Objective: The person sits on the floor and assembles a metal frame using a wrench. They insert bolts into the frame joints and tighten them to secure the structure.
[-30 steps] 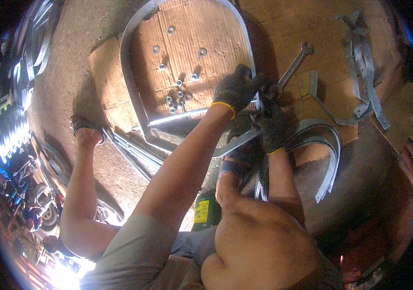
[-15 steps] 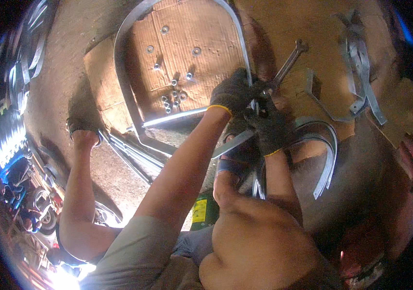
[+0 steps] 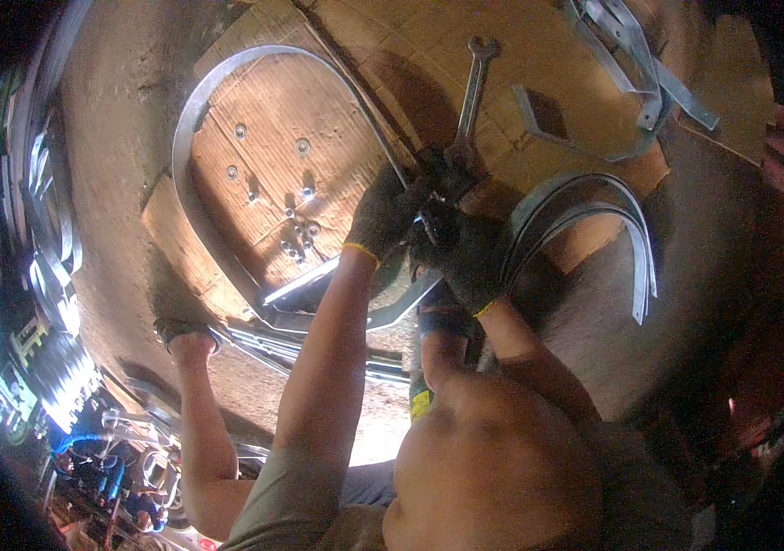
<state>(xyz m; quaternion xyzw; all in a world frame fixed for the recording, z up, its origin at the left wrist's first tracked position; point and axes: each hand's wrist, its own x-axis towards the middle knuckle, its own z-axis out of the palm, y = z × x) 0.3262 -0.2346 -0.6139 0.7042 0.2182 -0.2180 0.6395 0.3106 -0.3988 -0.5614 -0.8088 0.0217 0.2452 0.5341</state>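
Note:
A large bent metal hoop (image 3: 182, 129) with a straight crossbar lies on the cardboard in front of me. My left hand (image 3: 384, 213), in a dark glove with a yellow cuff, grips the hoop's right side. Close beside it, my right hand (image 3: 470, 262), in a matching glove, has its fingers curled in at the same spot. A small shiny piece shows between the gloves, too hidden to name. Just beyond my fingers lies a wrench (image 3: 473, 96). Inside the hoop, several bolts (image 3: 307, 193) and washers (image 3: 302, 146) are spread on the cardboard.
Curved metal strips (image 3: 638, 234) lie to the right of my right hand, and a bent flat bar (image 3: 539, 115) is farther off. More metal brackets (image 3: 635, 55) sit at the far right. Thin metal bars (image 3: 291, 351) lie near my left foot (image 3: 191, 338). Stacked metal strips line the left side.
The view has turned and shifted, so the hoop, wrench and strips appear farther left. Both hands stay together at the hoop's right side.

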